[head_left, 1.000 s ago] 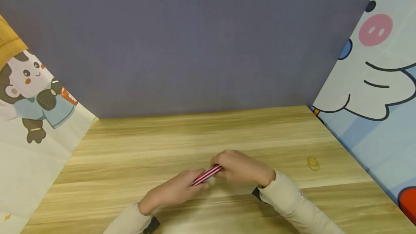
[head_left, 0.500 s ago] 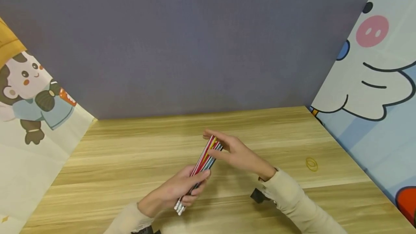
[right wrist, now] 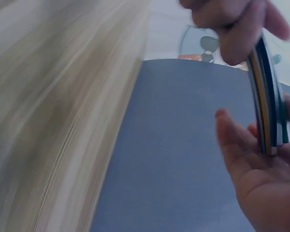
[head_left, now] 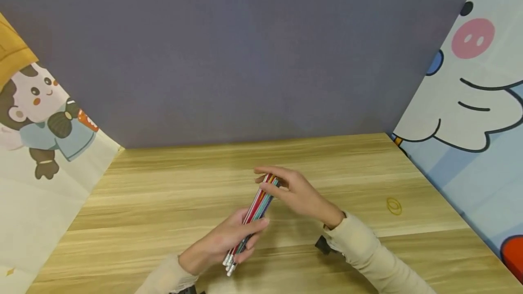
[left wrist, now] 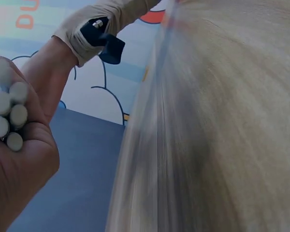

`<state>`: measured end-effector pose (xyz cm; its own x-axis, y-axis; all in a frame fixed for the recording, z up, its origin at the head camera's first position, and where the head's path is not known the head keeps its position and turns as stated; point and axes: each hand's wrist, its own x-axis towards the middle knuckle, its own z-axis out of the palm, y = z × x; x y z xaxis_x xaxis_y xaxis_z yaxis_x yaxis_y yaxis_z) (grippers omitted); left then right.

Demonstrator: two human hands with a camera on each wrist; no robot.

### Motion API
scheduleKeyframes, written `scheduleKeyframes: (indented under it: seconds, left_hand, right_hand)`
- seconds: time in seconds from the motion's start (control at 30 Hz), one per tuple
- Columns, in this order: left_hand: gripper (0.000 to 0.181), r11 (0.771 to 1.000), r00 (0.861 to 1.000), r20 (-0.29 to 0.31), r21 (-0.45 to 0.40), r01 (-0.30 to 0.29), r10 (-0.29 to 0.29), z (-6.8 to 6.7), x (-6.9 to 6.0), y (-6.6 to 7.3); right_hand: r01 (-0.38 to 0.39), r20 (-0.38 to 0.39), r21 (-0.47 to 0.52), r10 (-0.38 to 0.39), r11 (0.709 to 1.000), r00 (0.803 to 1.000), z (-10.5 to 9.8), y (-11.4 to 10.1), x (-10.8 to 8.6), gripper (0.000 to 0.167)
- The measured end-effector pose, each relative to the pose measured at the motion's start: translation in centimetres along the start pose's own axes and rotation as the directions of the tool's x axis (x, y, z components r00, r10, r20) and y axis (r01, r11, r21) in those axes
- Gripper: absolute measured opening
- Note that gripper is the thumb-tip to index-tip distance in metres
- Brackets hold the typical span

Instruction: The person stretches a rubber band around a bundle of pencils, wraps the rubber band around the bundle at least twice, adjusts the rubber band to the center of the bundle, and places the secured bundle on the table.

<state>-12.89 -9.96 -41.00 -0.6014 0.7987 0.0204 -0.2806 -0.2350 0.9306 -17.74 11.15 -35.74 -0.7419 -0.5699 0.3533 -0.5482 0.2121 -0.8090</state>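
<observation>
A bundle of several pencils point(head_left: 258, 205) with coloured stripes slants above the table. My left hand point(head_left: 230, 237) grips its lower part, fingers wrapped round and thumb across the front. Whitish round eraser ends point(left wrist: 9, 104) stick out from that hand in the left wrist view. My right hand point(head_left: 298, 192) is at the upper ends, its thumb in front and its fairly straight fingers reaching over the top. In the right wrist view the flat tips of the pencils point(right wrist: 266, 108) meet the palm, with the fingers loosely spread. Part of the bundle is hidden by the left hand.
Two thin yellow rubber bands point(head_left: 394, 206) lie on the wooden table point(head_left: 171, 185) at the right. A grey panel point(head_left: 253, 58) stands behind the table. Cartoon-printed walls point(head_left: 461, 112) flank both sides.
The bundle has turned from a low slant to a steeper one. My right hand has loosened from its end and reopened at the tips. Over the last half second, both hands have barely moved.
</observation>
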Motion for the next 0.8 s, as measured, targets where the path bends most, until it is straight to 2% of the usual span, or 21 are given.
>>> scheduleKeyframes:
  seconds: [0.17, 0.27, 0.33, 0.47, 0.57, 0.7, 0.8]
  left_hand:
    - [0.029, 0.999, 0.999, 0.005, -0.009, -0.033, 0.033, 0.1, -0.1, 0.3]
    - [0.023, 0.998, 0.999, 0.005, -0.025, -0.053, 0.053, 0.3, -0.2, 0.4]
    - [0.016, 0.998, 0.999, 0.002, -0.041, -0.046, 0.046, 0.4, -0.2, 0.6]
    - [0.005, 0.997, 1.000, -0.012, -0.083, -0.009, 0.008, 0.6, -0.3, 0.6]
    - [0.010, 0.998, 0.998, -0.054, -0.068, 0.016, -0.020, 0.8, -0.3, 0.4]
    - [0.024, 0.999, 0.992, -0.117, -0.020, 0.046, -0.048, 1.2, -0.1, 0.1]
    - [0.027, 0.998, 0.992, -0.119, -0.031, 0.046, -0.049, 1.2, 0.2, -0.1]
  right_hand:
    - [0.003, -0.059, 0.000, -0.003, 1.000, 0.998, 0.2, 0.5, 0.0, 0.033]
    - [-0.017, -0.053, 0.071, 0.021, 0.997, 0.998, 0.1, 0.7, 0.0, 0.035]
    - [-0.024, -0.009, 0.146, 0.026, 0.989, 1.000, -0.2, 0.6, 0.0, 0.041]
    - [-0.060, 0.125, 0.271, 0.027, 0.961, 0.992, -0.8, 0.5, -0.1, 0.065]
    - [-0.105, 0.181, 0.317, 0.049, 0.943, 0.982, -1.0, 0.6, -0.1, 0.076]
    - [-0.144, 0.145, 0.352, 0.098, 0.925, 0.985, -0.7, 0.8, 0.2, 0.068]
    - [-0.149, 0.098, 0.358, 0.122, 0.922, 0.988, -0.4, 1.1, 0.2, 0.061]
